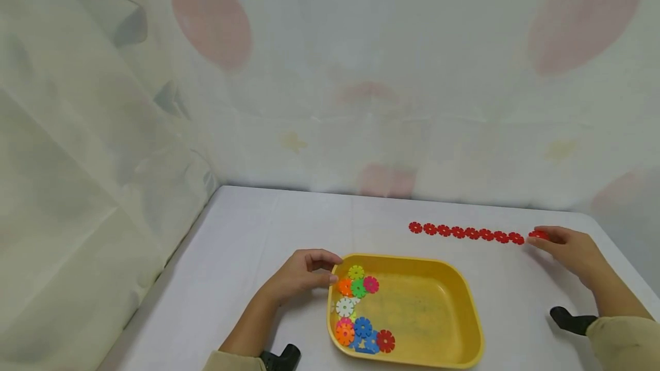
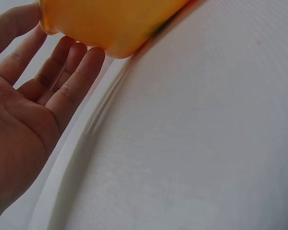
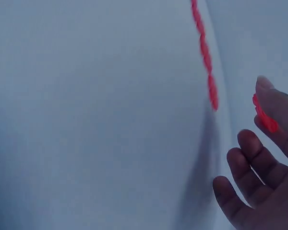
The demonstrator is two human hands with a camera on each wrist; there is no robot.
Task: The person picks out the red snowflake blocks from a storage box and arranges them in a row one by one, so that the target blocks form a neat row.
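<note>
**Right hand pinching red disc at end of row; left hand at tub corner**

Right hand [image 1: 569,249] is at the far right of the table [image 1: 247,228], at the right end of the red row [image 1: 466,232]. A red disc [image 1: 538,235] sits pinched at its fingertips; the right wrist view shows it [image 3: 265,115] against the upper fingertip [image 3: 273,103], the other fingers [image 3: 252,160] loosely curled and apart below. The disc is just beside the last piece of the row; cannot tell if they touch. The row [image 3: 205,57] lies flat on the table, its pieces set edge to edge, running left from the hand.

Left hand [image 1: 299,273] rests at the near-left corner of the yellow tub [image 1: 459,302], thumb and fingers curled at the rim. In the left wrist view the fingers [image 2: 69,72] are nearly straight and close together, tips against the tub's outer wall [image 2: 115,24]. The hand holds no piece.

The tub stands near the table's front edge, well apart from the row. The mixed discs [image 1: 358,314] in it are orange, green, pink, white, blue and red, bunched along its left side.

Patterned curtain [image 1: 330,73] behind and to the left.
</note>
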